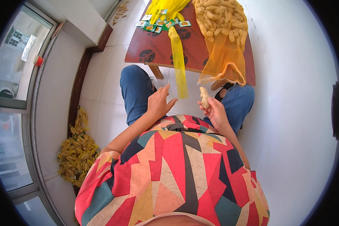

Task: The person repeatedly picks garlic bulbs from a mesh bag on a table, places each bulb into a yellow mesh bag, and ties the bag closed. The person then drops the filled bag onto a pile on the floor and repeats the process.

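Note:
In my right hand (215, 111) is a piece of ginger root (204, 97), pinched between thumb and fingers above my right thigh. My left hand (160, 99) hovers over my left thigh with its fingers apart, holding nothing. Between the hands hangs a yellow mesh net sleeve (180, 69), draped over the table's front edge, with ginger (174, 34) in its far end. Beyond it lie printed tags (160, 23), joined to a bundle of yellow nets (165, 11). On the right, an orange mesh sack (226, 53) lies with its mouth towards me, loose ginger roots (221, 17) inside its far part.
The low red-brown table (135, 52) stands beyond my knees on wooden legs (155, 71). A heap of netted ginger (79, 152) lies on the floor by the left wall, under a window (10, 147). More ginger pieces (121, 12) are scattered on the tiles at the upper left. A white wall (288, 113) runs along my right.

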The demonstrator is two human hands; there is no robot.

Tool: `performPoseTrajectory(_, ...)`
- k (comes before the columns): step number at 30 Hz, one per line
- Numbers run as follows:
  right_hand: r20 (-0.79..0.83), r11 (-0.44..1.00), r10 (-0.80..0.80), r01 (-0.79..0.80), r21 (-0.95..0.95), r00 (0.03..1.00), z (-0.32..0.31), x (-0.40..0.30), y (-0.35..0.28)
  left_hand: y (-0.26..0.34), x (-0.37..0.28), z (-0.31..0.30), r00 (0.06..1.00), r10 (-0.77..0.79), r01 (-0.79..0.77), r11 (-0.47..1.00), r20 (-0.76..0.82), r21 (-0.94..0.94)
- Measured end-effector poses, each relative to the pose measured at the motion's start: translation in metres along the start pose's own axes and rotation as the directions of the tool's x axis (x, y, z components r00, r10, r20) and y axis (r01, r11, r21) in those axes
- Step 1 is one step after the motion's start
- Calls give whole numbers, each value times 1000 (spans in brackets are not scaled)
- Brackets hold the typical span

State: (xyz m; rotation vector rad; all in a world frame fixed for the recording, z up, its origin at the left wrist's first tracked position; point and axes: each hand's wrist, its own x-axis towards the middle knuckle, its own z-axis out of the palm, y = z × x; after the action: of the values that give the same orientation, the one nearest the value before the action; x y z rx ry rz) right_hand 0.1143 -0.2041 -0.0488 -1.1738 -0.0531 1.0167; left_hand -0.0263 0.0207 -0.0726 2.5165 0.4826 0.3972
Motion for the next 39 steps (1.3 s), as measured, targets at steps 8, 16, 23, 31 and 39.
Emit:
performPoseTrajectory(8, -5, 922, 211, -200, -332, 978, -13, 7, 17, 14, 8, 14, 990, 130, -138, 974, 52, 180)
performPoseTrajectory(16, 31, 923, 270, -249, -294, 962, -25, 24, 38, 1, 15, 26, 959, 275, -258, 949, -74, 183)
performPoseTrajectory(23, -13, 919, 240, -231, -320, 971, -31, 33, 49, 1, 15, 24, 958, 257, -250, 966, -130, 67)
performPoseTrajectory(31, -125, 886, 11, -68, -460, 992, -47, 101, 82, -5, 10, 33, 993, 85, -89, 995, -78, -48)
performPoseTrajectory(39, 192, 831, -188, 260, -491, 963, -22, 116, 74, -4, 9, 25, 990, 112, -119, 990, -86, -75)
